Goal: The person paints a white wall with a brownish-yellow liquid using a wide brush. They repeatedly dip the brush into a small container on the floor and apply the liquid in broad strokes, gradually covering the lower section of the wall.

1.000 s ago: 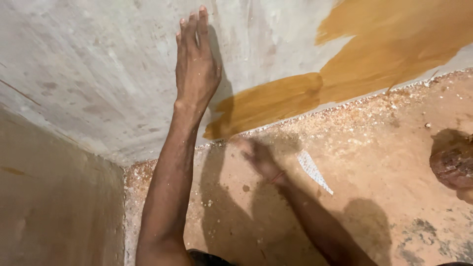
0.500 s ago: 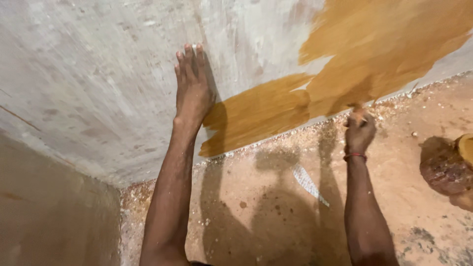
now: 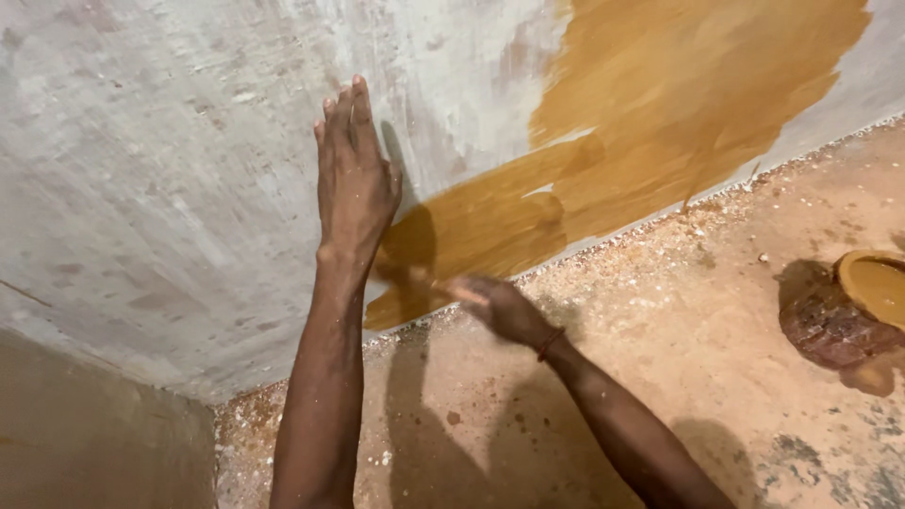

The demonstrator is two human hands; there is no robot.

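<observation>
Head view: my left hand (image 3: pixel 353 184) flat and open against the grey wall (image 3: pixel 170 170). My right hand (image 3: pixel 500 306), blurred, grip unclear, at the ochre coat's (image 3: pixel 679 104) lower edge. Right part coated; left still bare.

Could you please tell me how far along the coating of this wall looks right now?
Done: a broad ochre patch covers the wall's right part down to the floor edge. In hand: the right hand, blurred, works at the patch's lower left tip, while the left hand presses flat on bare grey wall. Left: all that grey area. A pot of ochre liquid sits on the floor.
</observation>
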